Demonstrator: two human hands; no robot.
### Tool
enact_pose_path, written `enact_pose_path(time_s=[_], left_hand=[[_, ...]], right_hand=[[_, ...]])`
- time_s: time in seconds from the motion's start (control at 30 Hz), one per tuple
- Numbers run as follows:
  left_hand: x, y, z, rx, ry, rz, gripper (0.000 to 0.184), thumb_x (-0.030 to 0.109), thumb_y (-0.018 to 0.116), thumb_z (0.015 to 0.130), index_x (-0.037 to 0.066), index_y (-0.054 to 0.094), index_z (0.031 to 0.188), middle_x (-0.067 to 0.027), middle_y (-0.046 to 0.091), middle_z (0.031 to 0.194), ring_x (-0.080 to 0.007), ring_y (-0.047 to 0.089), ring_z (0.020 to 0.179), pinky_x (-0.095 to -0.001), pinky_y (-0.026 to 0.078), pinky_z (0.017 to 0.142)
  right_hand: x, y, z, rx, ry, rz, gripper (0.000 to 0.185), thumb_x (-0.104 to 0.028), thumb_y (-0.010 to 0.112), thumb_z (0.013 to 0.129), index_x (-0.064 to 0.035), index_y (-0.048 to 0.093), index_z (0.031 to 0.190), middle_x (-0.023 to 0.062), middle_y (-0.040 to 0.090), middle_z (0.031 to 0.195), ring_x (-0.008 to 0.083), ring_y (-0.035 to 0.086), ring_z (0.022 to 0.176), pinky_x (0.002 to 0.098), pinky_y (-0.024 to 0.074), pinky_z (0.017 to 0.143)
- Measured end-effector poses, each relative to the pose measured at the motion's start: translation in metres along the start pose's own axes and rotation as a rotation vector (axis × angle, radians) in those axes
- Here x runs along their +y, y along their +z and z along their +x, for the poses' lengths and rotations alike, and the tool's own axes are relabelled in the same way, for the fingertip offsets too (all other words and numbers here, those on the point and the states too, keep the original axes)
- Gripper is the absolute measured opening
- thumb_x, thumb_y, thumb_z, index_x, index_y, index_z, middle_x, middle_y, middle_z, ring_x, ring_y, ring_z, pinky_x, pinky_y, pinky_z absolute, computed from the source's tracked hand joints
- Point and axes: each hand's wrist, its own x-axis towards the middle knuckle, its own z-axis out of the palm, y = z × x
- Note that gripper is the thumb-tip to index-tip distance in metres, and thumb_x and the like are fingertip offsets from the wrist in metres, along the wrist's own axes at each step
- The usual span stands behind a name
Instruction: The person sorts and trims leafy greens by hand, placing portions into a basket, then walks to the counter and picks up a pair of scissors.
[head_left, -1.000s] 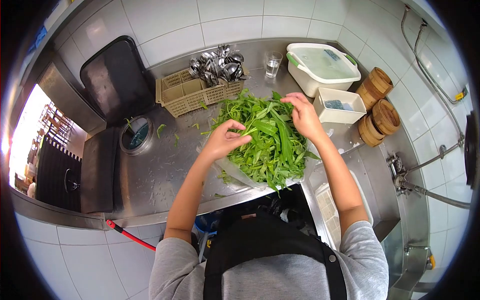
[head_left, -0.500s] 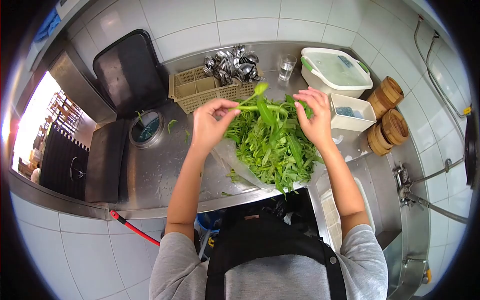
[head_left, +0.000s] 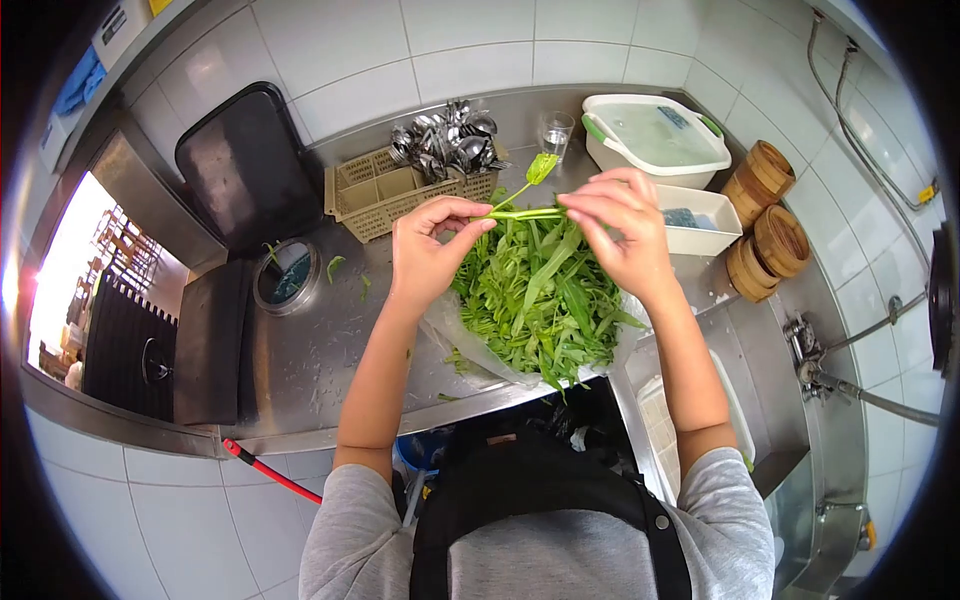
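Note:
A green leafy vegetable stem (head_left: pixel 527 214) stretches level between my two hands, with one leaf (head_left: pixel 541 168) sticking up from it. My left hand (head_left: pixel 437 245) pinches the stem's left end between thumb and fingers. At the other end, my right hand (head_left: pixel 622 225) has its thumb and fingertips closed on the stem. Below them lies a big heap of leafy greens (head_left: pixel 545 310) on a clear plastic bag (head_left: pixel 470 335), at the front of the steel counter (head_left: pixel 320 350).
Behind the greens stands a beige cutlery basket (head_left: pixel 375 205) full of spoons and forks, beside a glass (head_left: pixel 555 135). To the right are a lidded white tub (head_left: pixel 655 140), a small white bin (head_left: pixel 700 225), bamboo steamers (head_left: pixel 780 240) and a sink with a tap (head_left: pixel 805 365). A round container (head_left: pixel 288 278) sits left.
My right hand has moved left and its fingers have closed on the stem. The stem is now held at both ends. My left hand keeps its pinch.

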Motion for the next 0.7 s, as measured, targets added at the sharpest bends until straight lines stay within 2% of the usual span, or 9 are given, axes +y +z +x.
enact_pose_path(time_s=[0.13,0.27,0.33,0.37,0.47,0.53,0.6,0.67,0.7], left_hand=[[0.001,0.011,0.001,-0.029,0.042,-0.006,0.014,-0.005,0.067,0.071,-0.002,0.065,0.085,-0.0086,0.064,0.086,-0.0121,0.060,0.079,-0.0229,0.048,0.071],[0.002,0.017,0.000,-0.070,0.145,0.122,0.012,-0.003,0.068,0.070,0.000,0.067,0.081,-0.0086,0.065,0.083,-0.0137,0.061,0.077,-0.0242,0.048,0.071],[-0.002,0.018,-0.002,-0.100,0.199,0.128,0.009,-0.002,0.069,0.069,0.002,0.068,0.077,-0.0084,0.065,0.080,-0.0149,0.062,0.075,-0.0255,0.048,0.070],[-0.007,0.019,-0.004,-0.092,0.237,0.162,0.008,-0.001,0.069,0.069,0.003,0.068,0.076,-0.0082,0.066,0.079,-0.0151,0.062,0.074,-0.0257,0.048,0.068],[-0.012,0.020,-0.012,-0.092,0.259,0.194,0.009,-0.001,0.069,0.068,0.003,0.068,0.076,-0.0079,0.066,0.079,-0.0151,0.062,0.073,-0.0256,0.048,0.068],[-0.016,0.023,-0.019,-0.049,0.245,0.196,0.007,-0.001,0.070,0.068,0.003,0.068,0.074,-0.0082,0.066,0.078,-0.0145,0.062,0.073,-0.0252,0.048,0.067],[-0.018,0.023,-0.027,0.068,0.111,0.076,0.004,0.000,0.070,0.069,0.002,0.067,0.072,-0.0088,0.066,0.076,-0.0137,0.061,0.072,-0.0248,0.048,0.066],[-0.036,0.017,-0.035,0.104,0.121,0.086,0.007,0.000,0.067,0.072,0.001,0.067,0.080,-0.0081,0.065,0.078,-0.0118,0.060,0.071,-0.0231,0.048,0.065],[-0.047,0.013,-0.040,0.249,0.035,-0.067,0.009,0.000,0.065,0.074,0.002,0.067,0.083,-0.0083,0.063,0.083,-0.0113,0.060,0.072,-0.0224,0.047,0.063]], right_hand=[[-0.001,0.006,0.002,-0.267,-0.038,0.079,0.017,-0.010,0.061,0.076,-0.0101,0.067,0.092,0.0026,0.064,0.084,0.0205,0.055,0.086,0.0361,0.0329,0.089],[0.003,0.017,0.005,-0.472,0.102,0.378,0.016,-0.007,0.056,0.079,-0.0032,0.065,0.091,0.0079,0.064,0.076,0.0222,0.060,0.072,0.0336,0.0443,0.077],[0.011,0.018,0.002,-0.693,0.456,0.709,0.015,-0.004,0.053,0.079,0.0006,0.064,0.089,0.0096,0.065,0.075,0.0173,0.061,0.067,0.0291,0.0482,0.067],[0.014,0.017,0.002,-0.744,0.431,0.708,0.015,-0.004,0.053,0.078,0.0019,0.063,0.088,0.0096,0.065,0.076,0.0124,0.061,0.068,0.0264,0.0487,0.065],[0.012,0.015,0.003,-0.807,0.340,0.504,0.011,-0.005,0.054,0.080,0.0023,0.063,0.083,0.0105,0.064,0.074,0.0164,0.060,0.066,0.0274,0.0473,0.063],[0.006,0.022,-0.001,-0.802,0.277,0.398,0.010,-0.005,0.054,0.079,0.0023,0.061,0.080,0.0113,0.064,0.074,0.0173,0.060,0.066,0.0280,0.0471,0.061],[0.001,0.037,-0.010,-0.356,0.258,0.332,0.008,-0.005,0.056,0.075,0.0016,0.061,0.075,0.0128,0.063,0.074,0.0220,0.061,0.063,0.0277,0.0476,0.061],[0.011,0.042,-0.016,-0.152,0.607,0.423,0.008,-0.004,0.052,0.079,0.0006,0.059,0.080,0.0131,0.060,0.075,0.0217,0.060,0.064,0.0315,0.0470,0.060],[0.021,0.040,-0.014,-0.084,0.625,0.362,0.008,-0.004,0.052,0.080,-0.0002,0.058,0.082,0.0122,0.059,0.074,0.0227,0.059,0.065,0.0324,0.0467,0.061]])
